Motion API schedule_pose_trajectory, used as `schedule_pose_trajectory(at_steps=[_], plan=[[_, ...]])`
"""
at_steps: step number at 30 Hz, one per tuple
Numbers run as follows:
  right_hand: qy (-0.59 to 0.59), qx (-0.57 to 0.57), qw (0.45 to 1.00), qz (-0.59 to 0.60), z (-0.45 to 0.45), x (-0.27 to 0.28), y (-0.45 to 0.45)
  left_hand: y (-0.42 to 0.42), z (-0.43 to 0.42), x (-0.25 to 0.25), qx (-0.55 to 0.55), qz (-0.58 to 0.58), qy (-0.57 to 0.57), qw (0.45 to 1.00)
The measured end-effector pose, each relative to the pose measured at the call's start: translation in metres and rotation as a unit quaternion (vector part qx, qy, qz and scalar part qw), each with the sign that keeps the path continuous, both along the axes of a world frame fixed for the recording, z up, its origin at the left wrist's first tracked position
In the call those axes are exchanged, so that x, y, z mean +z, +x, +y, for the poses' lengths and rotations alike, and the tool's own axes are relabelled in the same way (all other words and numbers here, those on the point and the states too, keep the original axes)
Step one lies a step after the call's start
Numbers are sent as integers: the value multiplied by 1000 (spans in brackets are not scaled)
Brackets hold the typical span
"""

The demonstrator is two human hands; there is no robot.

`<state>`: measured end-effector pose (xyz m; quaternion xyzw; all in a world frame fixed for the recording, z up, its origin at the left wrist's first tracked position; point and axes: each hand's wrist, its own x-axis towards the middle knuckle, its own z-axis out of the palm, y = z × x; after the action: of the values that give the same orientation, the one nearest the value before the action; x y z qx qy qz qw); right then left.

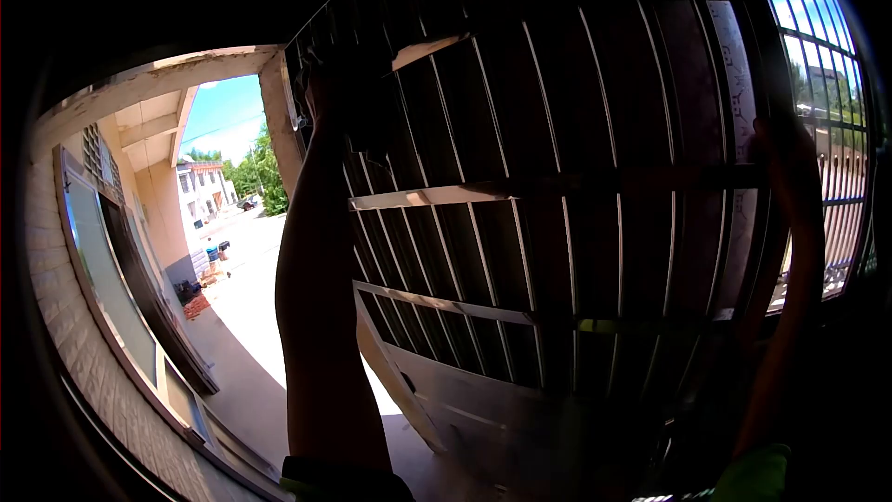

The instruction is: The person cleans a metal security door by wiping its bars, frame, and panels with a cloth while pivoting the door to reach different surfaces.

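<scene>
A large dark slatted panel (557, 121), crossed by metal bars, stands tilted in front of me. My left arm reaches up to its left edge, where my left hand (330, 84) is a dark silhouette against it. Shadow hides the fingers, so their grip is unclear. On the right, my right hand (785, 144) is raised against the panel's right side, close to the barred window. Its fingers are also lost in the dark. A pale horizontal bar (418, 197) runs across the panel between my arms.
Beyond the doorway at left lies a sunlit concrete yard (246, 293) with a white building (206, 188) and trees. A brick wall with a window frame (111, 270) lines the left. Bright barred window (827, 102) at far right. A pale slanted post (395, 372) stands below the panel.
</scene>
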<state>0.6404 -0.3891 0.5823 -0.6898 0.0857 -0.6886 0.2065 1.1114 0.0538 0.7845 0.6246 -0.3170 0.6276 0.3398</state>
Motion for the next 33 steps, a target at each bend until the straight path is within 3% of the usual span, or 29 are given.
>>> schedule_pose_trajectory(at_steps=[1, 3, 5, 6, 8, 9, 11, 12, 13, 15, 16, 19, 20, 21, 22, 23, 24, 25, 27, 29, 31, 33], plan=[[40, 59, 997, 26, 1, 0, -3, 6, 12, -25, -27, 3, -10, 1000], [36, 20, 999, 4, -7, -2, 0, 11, 37, -76, -52, 19, -20, 998], [32, 29, 999, 25, -23, -4, 1, 7, 61, -125, 9, 211, -87, 974], [35, -19, 999, 35, -27, -4, 2, 5, 67, -155, 12, 223, -86, 971], [51, -76, 994, 61, -47, -1, 3, 4, 70, -207, 44, 133, -111, 984], [52, -77, 993, 69, -57, 0, 8, 22, 77, -226, 44, 141, -110, 983], [10, -44, 999, 0, -73, -6, 9, 77, 96, -270, 206, 36, -20, 978], [18, 62, 998, 1, -63, -9, 4, 85, 103, -295, 154, -42, -5, 987], [40, 106, 994, -5, -48, -10, 0, 54, 96, -300, 185, 88, 4, 979], [48, 152, 987, -16, -36, -10, -1, 68, 101, -328, 277, 45, 0, 960], [52, 146, 988, -10, -42, -8, -3, 64, 98, -340, 236, 111, -11, 965], [35, 48, 996, 65, -58, -2, -8, 43, 83, -377, 235, 123, -22, 964], [25, 67, 996, 60, -58, -2, -8, 20, 74, -384, 40, 130, -68, 988], [15, 85, 995, 54, -55, -2, -8, 5, 61, -391, 35, 135, -65, 988], [18, 95, 994, 47, -46, -1, -8, -8, 48, -398, -120, 160, -160, 967], [21, 90, 994, 53, -45, -3, -8, -27, 35, -404, -269, 181, -252, 912], [8, 99, 994, 46, -46, -6, -7, -56, 23, -403, -316, 183, -257, 895], [-7, 107, 993, 40, -44, -7, -7, -82, 9, -405, -318, 189, -257, 893], [157, 172, 972, 2, -22, 3, -4, -132, -23, -412, -168, 95, -138, 972], [-27, 143, 988, 41, -55, -8, -3, -198, -57, -422, -184, 152, -103, 966], [-61, 138, 988, 42, -52, -10, -2, -233, -88, -458, -248, 181, -85, 948], [-92, 133, 986, 37, -62, -9, -3, -257, -103, -502, -245, 162, 23, 956]])
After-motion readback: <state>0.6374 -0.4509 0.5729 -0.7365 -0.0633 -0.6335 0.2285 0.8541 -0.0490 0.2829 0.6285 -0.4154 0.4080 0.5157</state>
